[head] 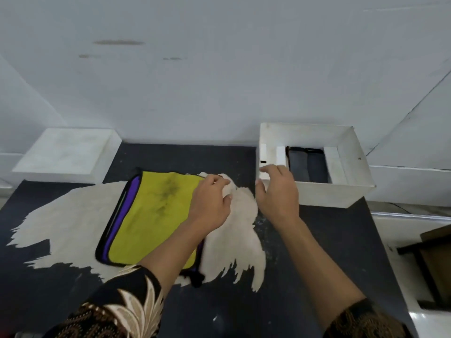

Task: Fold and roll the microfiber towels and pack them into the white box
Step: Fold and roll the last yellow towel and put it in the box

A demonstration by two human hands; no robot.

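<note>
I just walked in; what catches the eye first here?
A bright yellow towel lies flat in the middle on a purple towel, the left hand at its far right corner. To the right, the open right hand hovers by a white box with dark grey rolled towels inside.

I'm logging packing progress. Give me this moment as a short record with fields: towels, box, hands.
top towel: yellow towel, flat, dark smudges, lying on a purple towel
white box: far right of the black table, open, dark rolled towels inside
left hand: fingers curled at the yellow towel's far right corner; grip unclear
right hand: open, holding nothing, at the box's near left corner
</note>
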